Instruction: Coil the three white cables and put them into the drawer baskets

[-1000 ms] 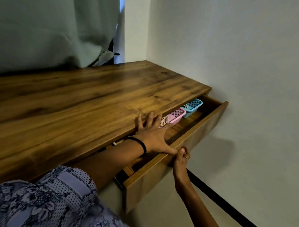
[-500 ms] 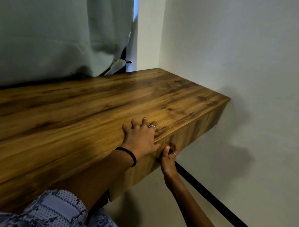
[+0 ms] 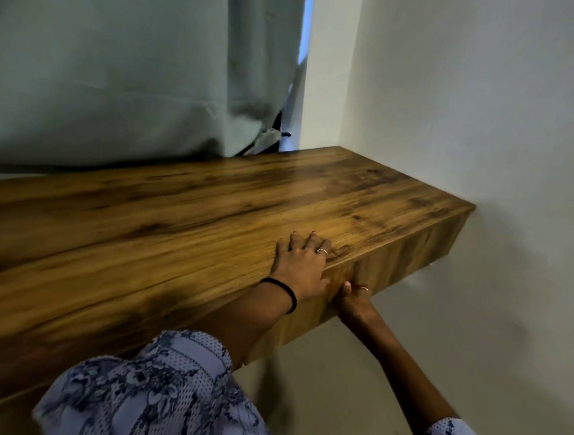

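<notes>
The wooden drawer front (image 3: pixel 409 258) sits flush with the desk's front edge, so the drawer is closed. The white cables and the pink and blue baskets are hidden inside it. My left hand (image 3: pixel 301 267) lies flat on the desk top (image 3: pixel 180 229) at its front edge, fingers spread and the thumb hanging over the front. Just below it, my right hand (image 3: pixel 354 302) reaches up from underneath and holds the drawer front's lower edge, thumb on the face. Its fingertips are hidden.
A pale green curtain (image 3: pixel 120 78) hangs down to the back of the desk. A white wall (image 3: pixel 481 110) closes off the desk's right end. Grey floor (image 3: pixel 337 384) shows beneath the floating desk.
The drawer, open a second ago with the baskets showing, has slid fully shut. Both hands moved inward with it; my left hand went from the drawer's rim to the desk top.
</notes>
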